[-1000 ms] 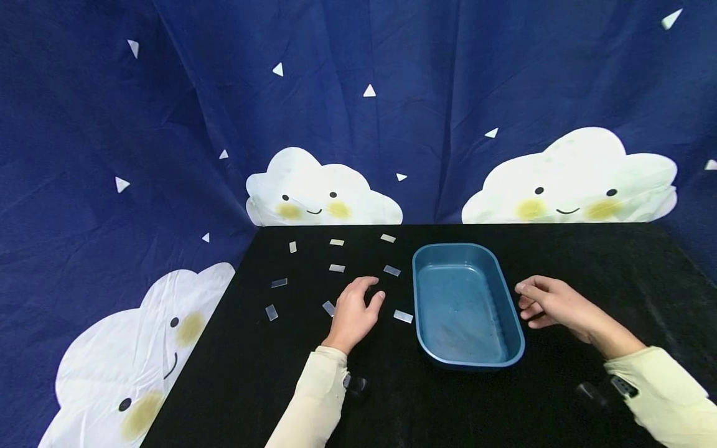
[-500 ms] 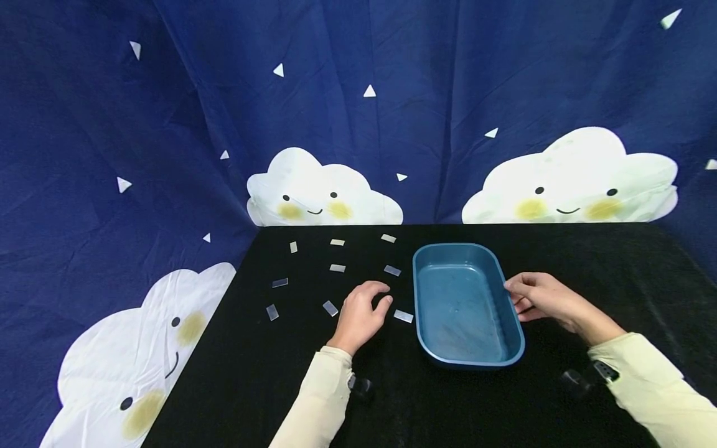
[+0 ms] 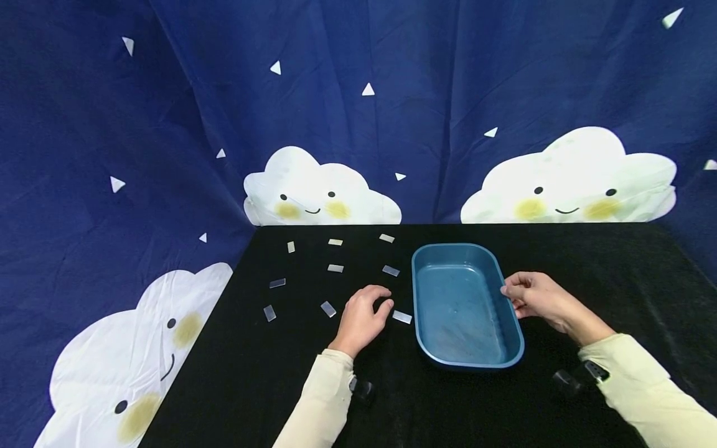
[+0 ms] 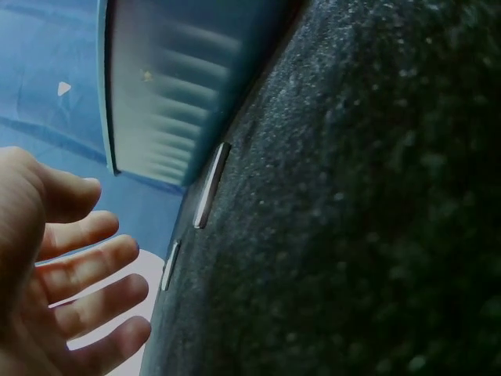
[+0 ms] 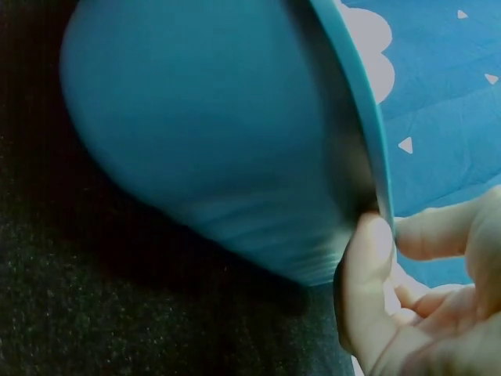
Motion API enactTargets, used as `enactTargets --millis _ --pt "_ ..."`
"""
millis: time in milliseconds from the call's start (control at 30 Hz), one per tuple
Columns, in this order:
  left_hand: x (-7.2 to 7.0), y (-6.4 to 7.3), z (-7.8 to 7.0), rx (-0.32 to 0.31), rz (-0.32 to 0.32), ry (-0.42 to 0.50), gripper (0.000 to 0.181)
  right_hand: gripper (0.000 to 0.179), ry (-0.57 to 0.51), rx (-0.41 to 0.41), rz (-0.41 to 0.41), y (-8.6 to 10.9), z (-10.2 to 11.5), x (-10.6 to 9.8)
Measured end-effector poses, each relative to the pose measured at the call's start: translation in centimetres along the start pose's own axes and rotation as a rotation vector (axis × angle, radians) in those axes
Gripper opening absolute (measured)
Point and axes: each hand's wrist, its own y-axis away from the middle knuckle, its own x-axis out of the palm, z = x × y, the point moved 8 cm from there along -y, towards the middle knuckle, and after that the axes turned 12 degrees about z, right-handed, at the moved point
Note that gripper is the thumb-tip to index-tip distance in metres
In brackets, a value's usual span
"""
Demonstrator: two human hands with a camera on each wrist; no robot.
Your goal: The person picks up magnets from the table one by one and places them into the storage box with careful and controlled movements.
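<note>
A blue plastic tub [image 3: 456, 311] stands on the black cloth, with nothing inside it. At its right side my right hand [image 3: 540, 302] pinches the rim; the right wrist view has the thumb [image 5: 366, 258] on one side of the rim and a finger [image 5: 438, 231] on the other. My left hand [image 3: 361, 320] hovers left of the tub, fingers bent loosely, holding nothing. Just right of its thumb lies a small flat clear rectangle [image 3: 402, 317], seen edge-on in the left wrist view as a thin strip [image 4: 211, 186].
Several similar clear rectangles lie spread over the left part of the black-covered table [image 3: 224, 373], among them one rectangle [image 3: 328, 308] left of my left hand. A dark blue curtain [image 3: 426, 93] with printed clouds hangs behind and along the left.
My right hand has come in from the right and taken hold of the tub's rim. The left hand has shifted slightly right and nearer, uncovering a clear rectangle. The tub stays in place.
</note>
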Motion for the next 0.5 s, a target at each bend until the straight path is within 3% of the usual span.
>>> enactTargets --millis 167,500 --pt "0.36 -0.01 0.28 -0.006 0.017 0.008 0.027 0.036 -0.024 0.014 0.000 -0.06 -0.13 0.27" --pt "0.02 0.17 -0.14 0.004 -0.014 -0.041 0.026 0.026 -0.054 -0.011 0.015 -0.19 -0.10 0.34"
